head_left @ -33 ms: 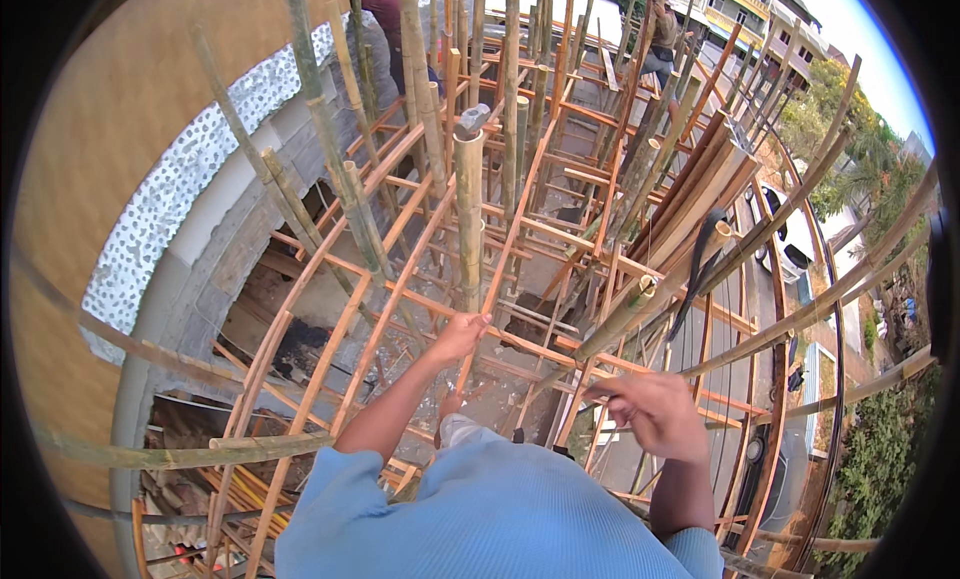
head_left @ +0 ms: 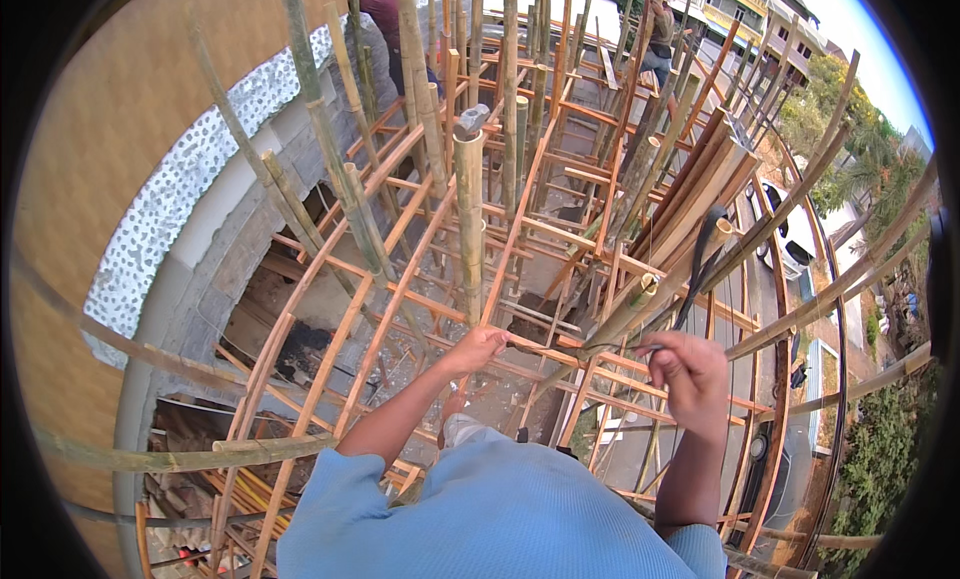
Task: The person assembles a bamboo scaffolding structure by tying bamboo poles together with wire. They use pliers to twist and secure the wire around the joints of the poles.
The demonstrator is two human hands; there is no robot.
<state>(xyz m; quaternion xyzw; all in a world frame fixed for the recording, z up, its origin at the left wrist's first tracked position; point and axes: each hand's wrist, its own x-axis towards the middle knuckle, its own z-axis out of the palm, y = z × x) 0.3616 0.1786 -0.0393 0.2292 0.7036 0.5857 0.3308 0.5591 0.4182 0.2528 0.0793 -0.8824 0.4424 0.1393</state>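
My left hand (head_left: 474,350) is closed, pinching the end of a thin dark strip (head_left: 545,351) just above a wooden rail. The strip runs to the right, past the foot of a leaning bamboo pole (head_left: 622,319). On that side my right hand (head_left: 690,377) is raised, its fingers curled around the other end. A black strap (head_left: 692,269) hangs looped over the bamboo beside the right hand. Ahead of my left hand stands an upright bamboo pole (head_left: 469,219), with a hammer head (head_left: 471,121) resting on its top.
Crossed wooden rails (head_left: 520,241) form a grid over a drop to rubble. A bundle of planks (head_left: 705,184) leans at the right. A spotted wall strip (head_left: 190,194) borders the left. Two people work at the back, one in dark red (head_left: 383,14). Parked cars stand below right.
My right hand has moved right and slightly up, and the dark strip now shows stretched between the hands. My left hand has shifted a little right and down.
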